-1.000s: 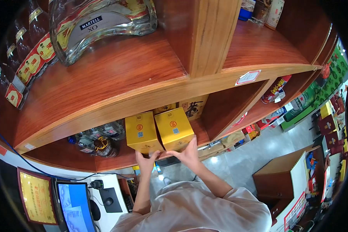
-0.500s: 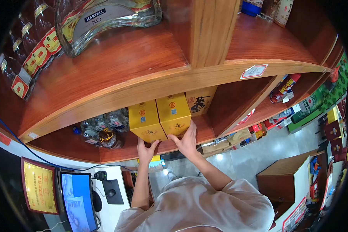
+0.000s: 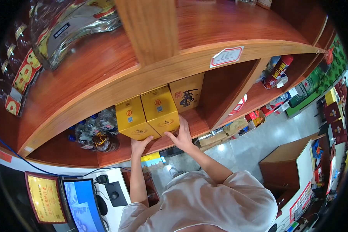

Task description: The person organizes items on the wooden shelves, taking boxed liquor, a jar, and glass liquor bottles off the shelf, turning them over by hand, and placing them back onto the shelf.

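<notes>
Two yellow boxes with red seals and small QR codes stand side by side on the lower shelf: the left yellow box and the right yellow box. My left hand grips the lower front corner of the left box, its thumb on the front and its fingers hidden at the side. My right hand holds the right box likewise, thumb at the lower front and fingers along the right side. Close against the right box stands a tan box with black characters.
Clear bottles and a dark bottle crowd the shelf's left part. A wooden divider rises on the right, with a red spray can beyond. Below left are a monitor and mouse pad; an open cabinet is right.
The camera view has shifted, so shelf and boxes appear further left and the shelf more tilted. My hands still hold the two boxes, which sit slightly deeper beside the tan box.
</notes>
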The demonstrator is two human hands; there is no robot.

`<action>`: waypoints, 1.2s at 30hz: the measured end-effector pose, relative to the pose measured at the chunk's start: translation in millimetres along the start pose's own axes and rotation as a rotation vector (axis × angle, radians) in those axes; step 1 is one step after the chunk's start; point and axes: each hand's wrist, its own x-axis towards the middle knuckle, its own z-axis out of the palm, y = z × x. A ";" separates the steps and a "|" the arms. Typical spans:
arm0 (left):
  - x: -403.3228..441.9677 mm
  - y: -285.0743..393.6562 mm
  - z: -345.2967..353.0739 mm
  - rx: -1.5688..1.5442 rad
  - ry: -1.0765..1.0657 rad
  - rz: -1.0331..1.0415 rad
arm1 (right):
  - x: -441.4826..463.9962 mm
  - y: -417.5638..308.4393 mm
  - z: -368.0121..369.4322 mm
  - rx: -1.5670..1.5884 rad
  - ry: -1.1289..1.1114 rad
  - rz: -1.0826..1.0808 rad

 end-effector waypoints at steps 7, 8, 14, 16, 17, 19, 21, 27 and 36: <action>0.0 -3.1 -3.8 0.020 -0.062 -0.049 | -3.5 -0.6 3.3 0.074 0.026 0.031; 0.8 -7.7 -4.0 0.019 -0.061 -0.061 | -3.6 -1.5 4.9 0.080 0.023 0.034; 1.6 2.9 -2.3 0.016 -0.064 -0.001 | -0.3 -6.0 6.1 0.089 0.030 -0.010; 0.2 8.6 -3.2 -0.010 -0.052 -0.009 | -3.6 -2.1 11.4 0.073 0.020 0.056; -1.0 14.1 -3.2 -0.023 -0.059 -0.030 | -6.0 1.6 13.6 0.103 0.031 0.048; -0.5 11.9 -2.6 -0.053 -0.073 -0.036 | -5.7 4.6 11.7 0.149 0.007 0.055; -1.5 13.8 -4.1 -0.075 -0.078 -0.029 | -6.5 6.9 8.8 0.189 0.012 0.077; 1.7 13.8 -1.3 -0.043 -0.089 -0.028 | -10.8 24.9 14.3 0.295 0.061 0.053; 2.4 4.3 -2.3 -0.006 -0.080 -0.010 | -0.1 -0.8 3.1 0.173 0.137 -0.047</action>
